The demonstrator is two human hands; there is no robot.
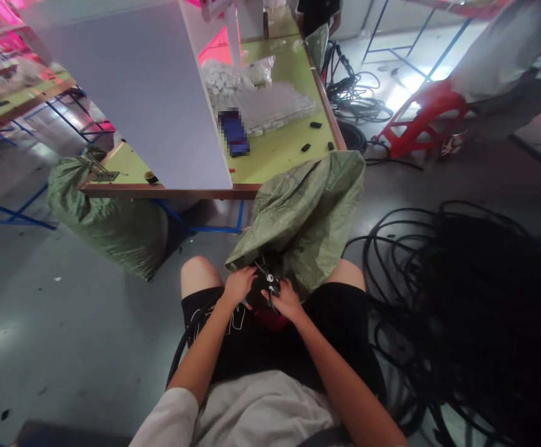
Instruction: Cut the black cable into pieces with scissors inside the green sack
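Note:
I sit with a green woven sack (305,211) leaning against my knees, its mouth open toward my lap. My left hand (237,284) rests at the sack's mouth with fingers curled on a bundle of black cable (266,279). My right hand (287,299) grips the same bundle from the right, fingers closed around a loop of it. A small white-ringed part shows on the cable between the hands. A further length of black cable (179,347) curves down past my left thigh.
A green-topped table (279,152) stands ahead with a white panel (149,93), a clear tray and small black parts. A second full green sack (107,217) sits left on the floor. A large heap of black cables (466,310) lies right. A red stool (419,118) stands far right.

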